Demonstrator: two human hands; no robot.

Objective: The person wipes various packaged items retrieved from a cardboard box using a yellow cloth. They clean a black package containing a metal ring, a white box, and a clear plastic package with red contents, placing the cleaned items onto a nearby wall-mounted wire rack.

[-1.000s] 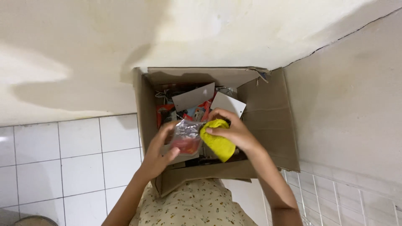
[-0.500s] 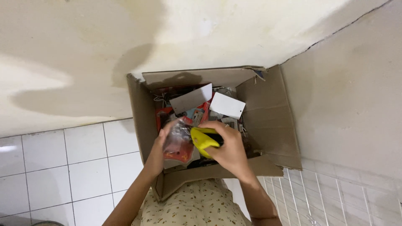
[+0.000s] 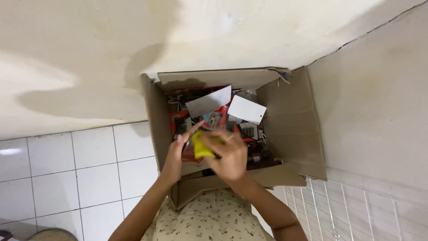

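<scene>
A person's two hands meet over an open cardboard box (image 3: 290, 129) set against a stained cream wall (image 3: 89, 53). The left hand (image 3: 174, 154) grips a clear packet with red contents (image 3: 188, 151), while the right hand (image 3: 229, 156) closes around a yellow object (image 3: 201, 145); both items are held together just above the box's near edge. The work appears to be mid-handling, with the two items pressed side by side, and the next move would likely call for a steady grip while they are separated or set down. Inside lie white cards (image 3: 208, 101) and red packaging. White floor tiles (image 3: 67, 174) spread to the left.
</scene>
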